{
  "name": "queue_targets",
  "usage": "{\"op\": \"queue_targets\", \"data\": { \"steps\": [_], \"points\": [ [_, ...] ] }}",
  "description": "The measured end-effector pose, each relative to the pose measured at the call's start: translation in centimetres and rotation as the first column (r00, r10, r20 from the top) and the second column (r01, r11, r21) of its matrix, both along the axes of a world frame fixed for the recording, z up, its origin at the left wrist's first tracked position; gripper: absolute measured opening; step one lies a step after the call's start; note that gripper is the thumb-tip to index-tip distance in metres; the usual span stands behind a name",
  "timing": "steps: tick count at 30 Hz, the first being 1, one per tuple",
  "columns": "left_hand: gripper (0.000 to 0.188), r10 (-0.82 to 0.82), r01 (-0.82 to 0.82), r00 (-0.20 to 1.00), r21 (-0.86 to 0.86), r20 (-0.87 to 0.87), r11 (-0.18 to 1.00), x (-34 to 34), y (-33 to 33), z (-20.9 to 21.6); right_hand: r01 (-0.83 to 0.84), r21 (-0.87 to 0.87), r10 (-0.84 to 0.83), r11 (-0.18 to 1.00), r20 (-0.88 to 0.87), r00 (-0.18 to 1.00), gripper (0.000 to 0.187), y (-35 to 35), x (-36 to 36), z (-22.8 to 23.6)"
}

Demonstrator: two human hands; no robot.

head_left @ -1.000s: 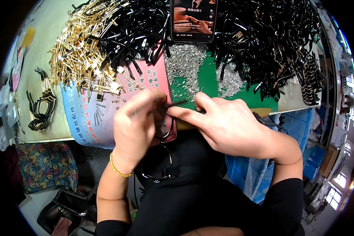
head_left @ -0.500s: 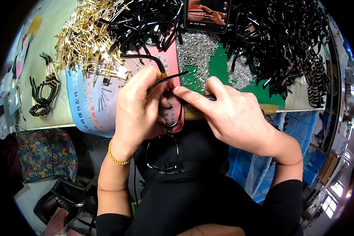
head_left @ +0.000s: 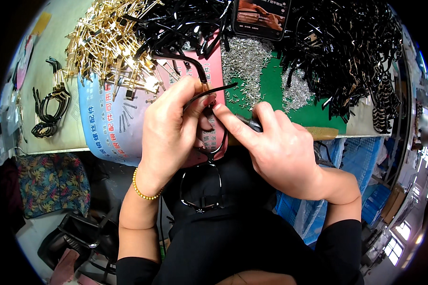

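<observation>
Near the table's front edge, my left hand (head_left: 171,118) is closed around a black eyeglasses frame (head_left: 220,178). The frame's lower rim hangs toward my lap, and a black temple arm (head_left: 195,61) rises above my fingers. My right hand (head_left: 285,147) is closed around a dark-handled screwdriver (head_left: 252,124); its shaft and tip are hidden. The right index fingertip touches the frame beside my left thumb, close to the hinge. Whether a screw is there is too small to tell. Loose silver screws (head_left: 245,71) lie in a heap beyond my hands.
Gold temple parts (head_left: 111,47) are piled at the far left, black temple arms (head_left: 342,52) at the right. A phone (head_left: 260,19) stands at the back. Bundled temples (head_left: 52,102) lie far left. A printed sheet (head_left: 100,137) and a green mat (head_left: 271,90) cover the tabletop.
The view has shifted slightly. My left hand keeps its hold on the frame. The right hand has turned a little, showing more of the screwdriver handle; its index finger stays at the frame.
</observation>
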State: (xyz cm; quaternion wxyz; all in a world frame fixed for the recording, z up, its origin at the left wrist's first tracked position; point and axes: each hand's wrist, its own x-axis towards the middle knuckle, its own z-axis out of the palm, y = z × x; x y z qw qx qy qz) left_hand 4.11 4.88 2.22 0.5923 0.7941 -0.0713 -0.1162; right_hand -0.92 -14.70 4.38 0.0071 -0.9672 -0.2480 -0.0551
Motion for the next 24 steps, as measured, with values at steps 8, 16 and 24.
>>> {"op": "queue_targets", "data": {
  "steps": [8,16,24],
  "points": [
    [0.007,-0.036,0.036,0.998,-0.006,0.059,0.999,0.2,0.1,-0.3,-0.150,-0.035,0.152,0.988,0.061,0.987,0.045,-1.3,1.8,-0.2],
    [0.011,-0.038,0.040,0.996,-0.017,0.075,0.999,0.2,0.1,-0.6,-0.200,0.001,0.199,0.980,0.054,0.978,0.045,-1.7,3.3,-0.8],
    [0.025,0.171,-0.172,0.978,-0.006,0.117,0.985,2.3,-0.7,-0.8,0.077,0.151,-0.047,0.986,-0.195,0.980,0.034,-3.0,2.2,2.7]
  ]
}}
